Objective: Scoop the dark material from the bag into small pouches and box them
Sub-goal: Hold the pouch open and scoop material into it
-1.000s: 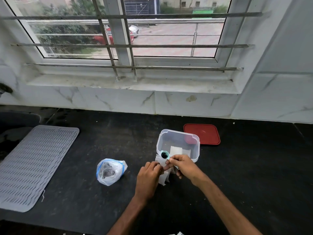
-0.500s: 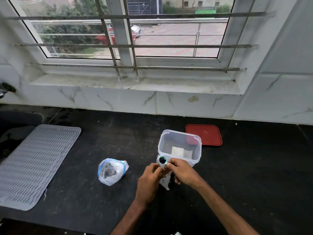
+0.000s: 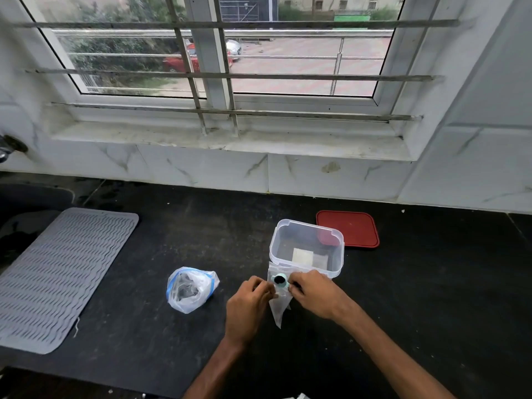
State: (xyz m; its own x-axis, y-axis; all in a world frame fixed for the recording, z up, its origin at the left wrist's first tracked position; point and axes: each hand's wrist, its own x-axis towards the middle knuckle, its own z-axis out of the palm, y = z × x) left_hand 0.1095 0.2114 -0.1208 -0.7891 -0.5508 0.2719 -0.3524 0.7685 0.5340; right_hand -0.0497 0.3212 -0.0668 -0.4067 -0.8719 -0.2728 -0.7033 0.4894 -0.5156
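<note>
A clear plastic bag [image 3: 191,289] with a blue stripe holds dark material and lies open on the black counter. My left hand [image 3: 247,306] pinches the top edge of a small translucent pouch [image 3: 279,308] that hangs between both hands. My right hand [image 3: 316,293] holds a small teal scoop [image 3: 279,280] filled with dark material at the pouch's mouth. Just behind stands a clear plastic box [image 3: 307,249], lid off, with two flat pouches on its floor.
A red lid [image 3: 349,228] lies behind the box to the right. A grey ribbed mat [image 3: 60,272] covers the counter's left side. The marble wall and a barred window rise behind. A sink edge shows at far left.
The scoop has stayed at the pouch's mouth between my hands, with the pouch hanging lower. The bag and box have not moved.
</note>
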